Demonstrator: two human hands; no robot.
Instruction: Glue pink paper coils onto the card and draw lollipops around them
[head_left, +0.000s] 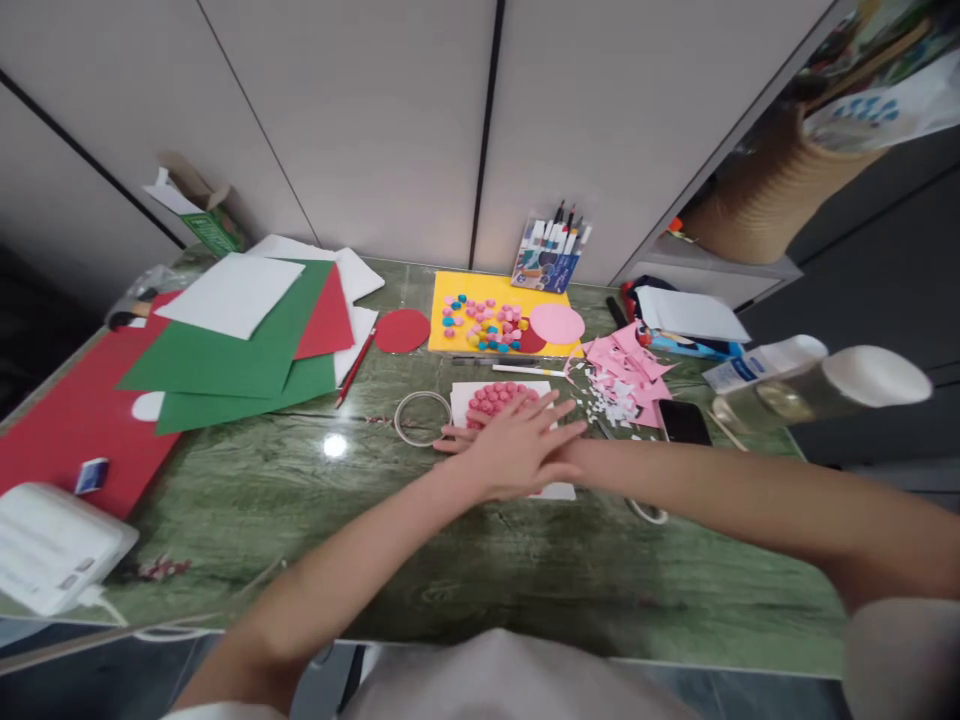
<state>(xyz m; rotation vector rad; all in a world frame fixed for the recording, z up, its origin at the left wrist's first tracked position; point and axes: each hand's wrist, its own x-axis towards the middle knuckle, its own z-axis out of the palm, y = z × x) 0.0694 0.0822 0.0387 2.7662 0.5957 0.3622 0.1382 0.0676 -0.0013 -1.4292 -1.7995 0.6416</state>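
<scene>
A white sheet (559,491) lies at the middle of the green table, with a cluster of small pink balls (501,395) on it. My left hand (517,450) is spread flat over the lower part of the cluster, fingers apart, and crosses over my right hand. Most of my right hand (455,438) is hidden beneath it; its fingertips stick out to the left, spread on the sheet. Behind the sheet, a yellow sheet (442,290) bears loose pink, blue and yellow balls (484,312) and a pink paper circle (557,323).
Green paper (217,350) and red paper (82,400) cover the left side, near a white device (56,550). A tape ring (422,418) lies left of my hands. Pink scraps (626,365), a black phone (683,423), scissors (646,512) and bottles are on the right.
</scene>
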